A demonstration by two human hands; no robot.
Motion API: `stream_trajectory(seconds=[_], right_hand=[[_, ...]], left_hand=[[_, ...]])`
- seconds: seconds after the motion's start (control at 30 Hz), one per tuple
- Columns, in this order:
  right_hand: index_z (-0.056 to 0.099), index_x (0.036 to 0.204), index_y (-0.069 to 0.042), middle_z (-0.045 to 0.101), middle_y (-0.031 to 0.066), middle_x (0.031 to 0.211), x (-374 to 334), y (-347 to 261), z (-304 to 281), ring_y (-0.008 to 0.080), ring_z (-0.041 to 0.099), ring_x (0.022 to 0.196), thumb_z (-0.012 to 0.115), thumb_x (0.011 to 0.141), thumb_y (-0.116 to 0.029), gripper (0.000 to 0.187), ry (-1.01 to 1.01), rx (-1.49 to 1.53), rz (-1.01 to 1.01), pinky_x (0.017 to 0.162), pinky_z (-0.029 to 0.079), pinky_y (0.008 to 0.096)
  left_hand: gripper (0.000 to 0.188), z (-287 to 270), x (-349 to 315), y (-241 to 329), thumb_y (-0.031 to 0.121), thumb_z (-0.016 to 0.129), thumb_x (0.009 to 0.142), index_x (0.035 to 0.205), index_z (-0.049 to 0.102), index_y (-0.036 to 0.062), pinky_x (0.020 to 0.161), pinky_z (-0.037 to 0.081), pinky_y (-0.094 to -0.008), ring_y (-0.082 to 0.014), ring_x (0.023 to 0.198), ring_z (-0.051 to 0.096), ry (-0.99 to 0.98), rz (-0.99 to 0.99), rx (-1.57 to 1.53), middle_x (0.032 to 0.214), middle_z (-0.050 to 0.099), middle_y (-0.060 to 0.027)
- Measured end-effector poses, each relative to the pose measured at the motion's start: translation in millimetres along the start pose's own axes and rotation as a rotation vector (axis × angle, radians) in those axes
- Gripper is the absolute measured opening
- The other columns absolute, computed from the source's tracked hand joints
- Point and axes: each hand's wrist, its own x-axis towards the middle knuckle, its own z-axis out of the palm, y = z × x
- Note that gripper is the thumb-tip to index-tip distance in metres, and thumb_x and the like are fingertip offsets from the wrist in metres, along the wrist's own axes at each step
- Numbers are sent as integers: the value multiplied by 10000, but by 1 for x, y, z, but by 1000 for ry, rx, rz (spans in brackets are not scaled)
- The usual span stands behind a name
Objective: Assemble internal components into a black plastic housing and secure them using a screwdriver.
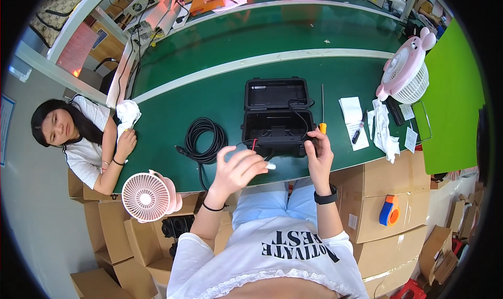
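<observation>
Open black hinged case (266,122), on green workbench (161,144); left hand (237,169) half-curled by its near-left side, hold unclear; right hand (320,155), thumb and forefinger parted at its near-right corner, nothing visibly gripped, best bracing it.

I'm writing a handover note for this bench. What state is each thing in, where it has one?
Black case: open, lid tipped back
Black cable: mostly coiled
Screwdriver: lying flat
White paper: lying flat, dark pen on it
Left pink fan: running or not, cannot tell
Right pink fan: same, cannot tell
Lower-left carton: open
</observation>
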Motion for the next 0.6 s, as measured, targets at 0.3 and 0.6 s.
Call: stream_trajectory(seconds=[0.3, 0.6], right_hand=[[702, 1011, -64, 722, 154, 1159, 23, -33, -11, 362, 616, 1248, 882, 727, -182, 356, -295, -484, -285, 988, 511, 389], [680, 930, -32, 746, 113, 952, -19, -13, -5, 372, 604, 1266, 857, 723, 5, 275, -168, -337, -169, 1095, 446, 443]], left_hand=[[89, 24, 9, -26, -35, 703, 903, 948, 639, 8, 717, 499, -235, -123, 835, 618, 618, -799, -815, 984, 681, -97], [198, 20, 36, -8, -17, 774, 754, 935, 743, 56, 803, 554, -361, -268, 914, 669, 47, -449, -259, 979, 723, -80]])
